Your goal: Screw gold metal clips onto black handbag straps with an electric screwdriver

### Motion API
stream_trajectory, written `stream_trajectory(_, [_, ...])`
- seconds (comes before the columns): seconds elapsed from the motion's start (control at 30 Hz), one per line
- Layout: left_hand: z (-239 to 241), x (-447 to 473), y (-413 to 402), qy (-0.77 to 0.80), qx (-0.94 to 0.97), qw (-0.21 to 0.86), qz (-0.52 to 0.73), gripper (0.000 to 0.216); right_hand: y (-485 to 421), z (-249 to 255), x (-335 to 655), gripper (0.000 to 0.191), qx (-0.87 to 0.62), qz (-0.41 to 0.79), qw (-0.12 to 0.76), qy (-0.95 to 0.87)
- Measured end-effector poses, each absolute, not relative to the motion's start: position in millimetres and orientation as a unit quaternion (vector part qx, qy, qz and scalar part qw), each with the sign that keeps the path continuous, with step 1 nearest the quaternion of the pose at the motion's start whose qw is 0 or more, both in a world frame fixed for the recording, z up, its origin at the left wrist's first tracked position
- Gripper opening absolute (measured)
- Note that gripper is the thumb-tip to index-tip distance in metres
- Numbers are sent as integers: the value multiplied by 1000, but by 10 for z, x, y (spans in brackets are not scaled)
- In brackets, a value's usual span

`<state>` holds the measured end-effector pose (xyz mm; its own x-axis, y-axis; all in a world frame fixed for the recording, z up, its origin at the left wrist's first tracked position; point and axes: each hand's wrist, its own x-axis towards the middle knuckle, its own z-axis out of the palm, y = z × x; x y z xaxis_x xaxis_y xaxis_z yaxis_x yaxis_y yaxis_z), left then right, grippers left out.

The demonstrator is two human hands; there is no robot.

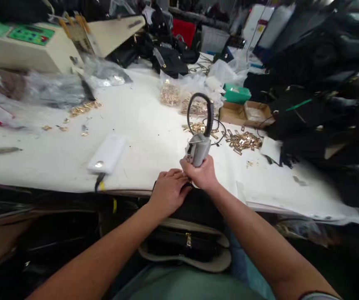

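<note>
A black bag [198,210] with pale inner edges lies over my lap against the table's front edge, its mouth open towards me. Inside the opening shows a gold zip pull [188,240]. My left hand [169,192] grips the bag's far edge, thumb and fingers pressed on it. In my right hand [202,173] is a grey electric screwdriver [199,149], held upright with its thick black cord looping from the top. The tool's lower tip is hidden by my fingers, right beside my left fingertips.
On the white table [141,125] lie a white power bank [108,154] with a cable, gold metal fittings [243,141] in loose piles, and plastic bags of fittings [170,93]. Cardboard boxes [232,113] stand behind. Black material [317,137] is heaped at right; a cream machine [26,50] stands back left.
</note>
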<state>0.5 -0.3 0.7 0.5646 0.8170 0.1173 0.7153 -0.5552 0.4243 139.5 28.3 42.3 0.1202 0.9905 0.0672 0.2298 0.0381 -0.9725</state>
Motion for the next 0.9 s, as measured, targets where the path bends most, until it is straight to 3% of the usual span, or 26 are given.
stream_trajectory(0.2, [41, 12, -19, 451, 857, 177, 175, 23, 283, 432, 1406, 31, -565, 410, 504, -509])
stream_trajectory(0.37, [40, -23, -34, 441, 863, 175, 176, 18, 290, 463, 1484, 46, -559, 446, 517, -471])
stream_trajectory(0.63, [130, -46, -52, 437, 866, 173, 172, 19, 449, 636, 1680, 52, -544, 393, 614, -415])
stream_trajectory(0.73, [165, -54, -72, 440, 870, 152, 160, 19, 540, 717, 1815, 50, -604, 347, 552, -458])
stream_trajectory(0.9, [16, -215, -55, 444, 863, 136, 199, 21, 553, 599, 1973, 33, -674, 204, 265, -659])
